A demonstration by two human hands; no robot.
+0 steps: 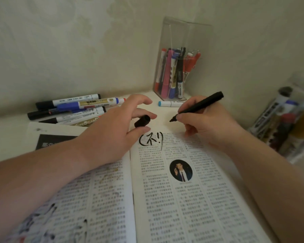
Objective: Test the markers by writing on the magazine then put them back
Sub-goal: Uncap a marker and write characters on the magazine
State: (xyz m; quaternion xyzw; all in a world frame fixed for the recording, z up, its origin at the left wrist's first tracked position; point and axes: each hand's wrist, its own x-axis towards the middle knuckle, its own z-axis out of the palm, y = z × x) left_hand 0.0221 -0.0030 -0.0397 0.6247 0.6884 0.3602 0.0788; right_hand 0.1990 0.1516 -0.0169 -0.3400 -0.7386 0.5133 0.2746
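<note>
Blur: print on the magazine [165,190] too soft to read; dark smears on the lower left page hard to make out
Cut off: both forearms running out past the bottom corners; tray of markers [288,123] at far right, smeared by the lens edge and partly out of view
Covered: upper left page under the left forearm and wrist; outer margin of the right page under the right forearm
Left hand [116,130]: palm down over the spine near the top edge, thumb and one finger pinching a black cap [142,121], other fingers spread and lifted
Right hand [205,120]: curled round a black marker [198,106], barrel slanting up to the right, bare tip aimed down-left, near the cap but apart; contact with the paper unclear
Page: open flat on the worktop [7,127], black scribble [150,139] at the top of the right page, just below the cap
Other markers: loose heap [68,109] beyond the left page; blue-capped marker [170,103] lying behind the hands; clear holder [175,67] upright in the corner, markers standing inside
</note>
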